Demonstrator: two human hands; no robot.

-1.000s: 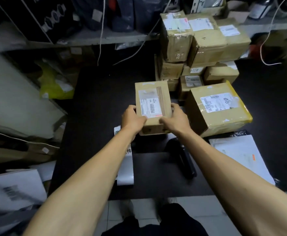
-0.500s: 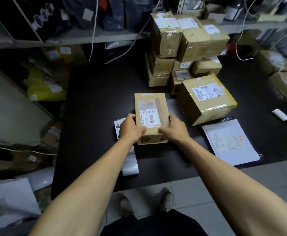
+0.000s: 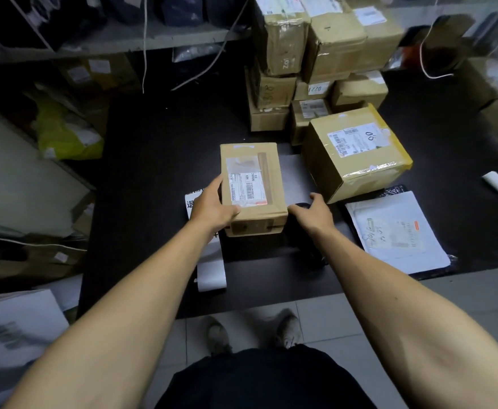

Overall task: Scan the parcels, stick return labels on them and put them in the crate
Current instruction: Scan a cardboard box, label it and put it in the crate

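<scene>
the left hand (image 3: 213, 206) grips the near left corner of a small brown parcel (image 3: 253, 188), thumb lying on the top face and the fingers wrapped under the side, so the box sits tilted just above the black table (image 3: 153, 172). the parcel's white shipping label (image 3: 246, 187) with its barcode faces up. the right hand (image 3: 314, 214) is off the box, just beside its near right corner, fingers curled down onto a dark object (image 3: 300, 208) on the table that is too dark to identify; whether the fingers actually close around it cannot be told. a strip of white return labels (image 3: 210, 267) lies on the table under the left wrist, partly hidden. to the right of the held parcel stands a larger box with yellow tape (image 3: 357, 154), and behind it a stack of cartons (image 3: 309, 60) rises against the shelf. a white mailer bag (image 3: 398, 234) lies flat near the table's right front edge, well apart from a small white roll (image 3: 497, 182) farther right
</scene>
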